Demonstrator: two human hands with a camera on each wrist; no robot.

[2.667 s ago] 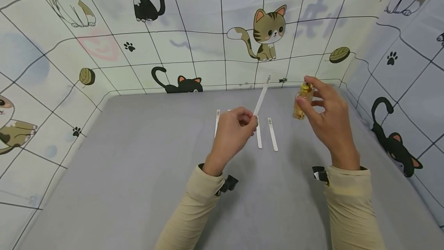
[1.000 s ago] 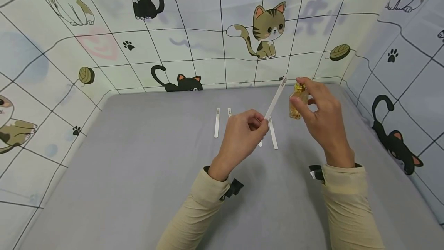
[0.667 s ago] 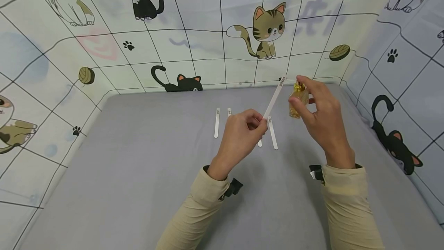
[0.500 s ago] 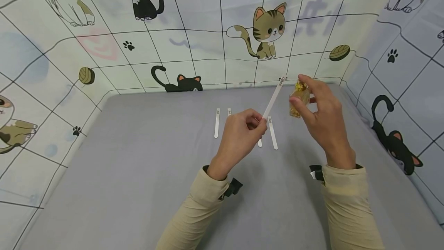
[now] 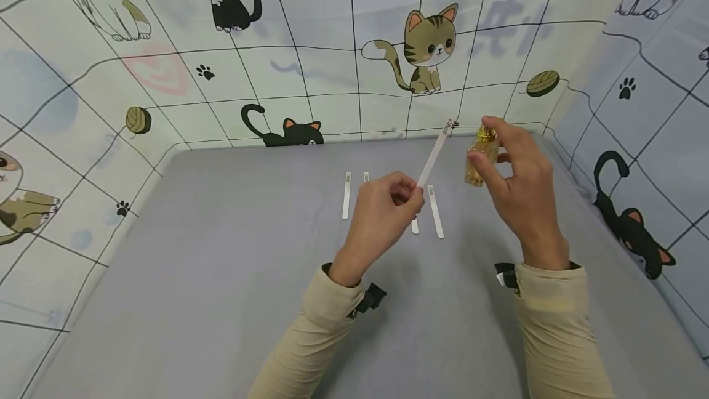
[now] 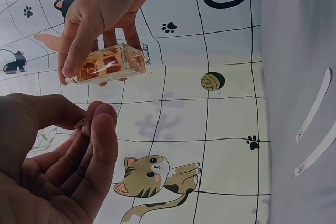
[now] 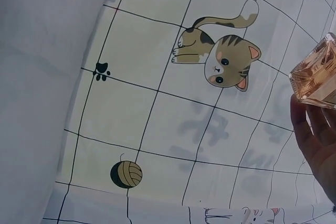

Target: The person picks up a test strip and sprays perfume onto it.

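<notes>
Between thumb and fingers, my left hand (image 5: 382, 217) pinches the lower end of a white perfume test strip (image 5: 434, 156), which slants up to the right with small dark print at its tip. A small clear perfume bottle (image 5: 480, 162) with amber liquid and a gold spray top is in my right hand (image 5: 523, 189). The index finger rests on the sprayer while the thumb and other fingers grip the glass. A gap separates the strip's tip from the bottle. In the left wrist view, the bottle (image 6: 107, 65) is tilted above the left fingers (image 6: 105, 124).
Several more white strips lie on the grey table (image 5: 221, 276), among them a left one (image 5: 346, 196) and a right one (image 5: 435, 211); my left hand partly covers those between. A cat-print cloth (image 5: 327, 72) hangs behind and along both sides.
Since the earliest frame, my left hand has carried the strip rightward, and the bottle came slightly left. Over the last half second, they have drawn a little apart.
</notes>
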